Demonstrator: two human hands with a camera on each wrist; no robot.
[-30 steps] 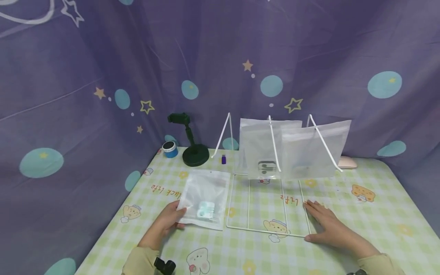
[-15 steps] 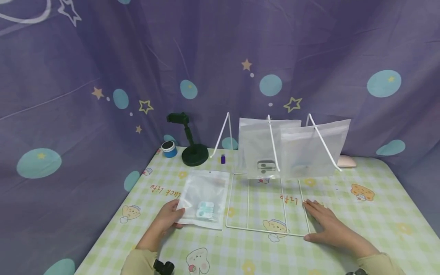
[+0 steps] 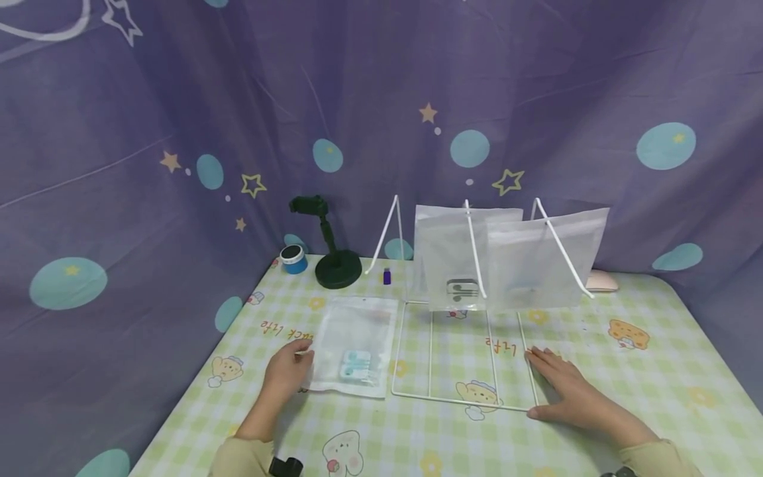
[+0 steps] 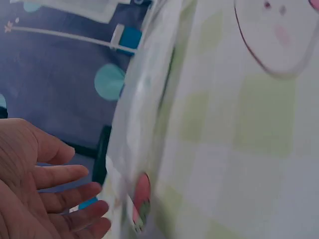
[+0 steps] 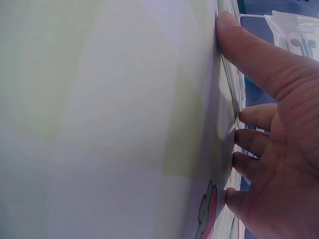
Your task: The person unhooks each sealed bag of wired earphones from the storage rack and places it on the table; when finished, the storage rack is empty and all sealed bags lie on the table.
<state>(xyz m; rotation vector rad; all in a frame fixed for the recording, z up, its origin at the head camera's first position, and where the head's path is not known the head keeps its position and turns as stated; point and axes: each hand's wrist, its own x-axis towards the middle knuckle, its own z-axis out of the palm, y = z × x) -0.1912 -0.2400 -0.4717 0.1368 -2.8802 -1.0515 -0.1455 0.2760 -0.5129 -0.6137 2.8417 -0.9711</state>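
Note:
A white zip bag [image 3: 352,331] with teal earphones in a clear case [image 3: 356,366] lies flat on the tablecloth, left of a white wire rack [image 3: 465,401]. My left hand [image 3: 287,374] is just off the bag's left edge, and the left wrist view shows its fingers [image 4: 75,199] loose, with nothing in them. At the rack's front right corner my right hand [image 3: 566,394] rests on the table, fingers spread against the base wire. From the rack's arms hang a bag with dark earphones [image 3: 462,289] and another frosted bag [image 3: 542,265] whose contents are blurred.
Behind the lying bag stand a dark green phone stand [image 3: 338,268] and a blue jar [image 3: 293,259]. A small purple USB stick [image 3: 387,276] lies left of the rack. A pale pink object [image 3: 602,281] shows partly behind the right hanging bag.
My left hand has let go of the bag's lower left edge and drawn slightly left. The bag stays where it was. My right hand has not moved.

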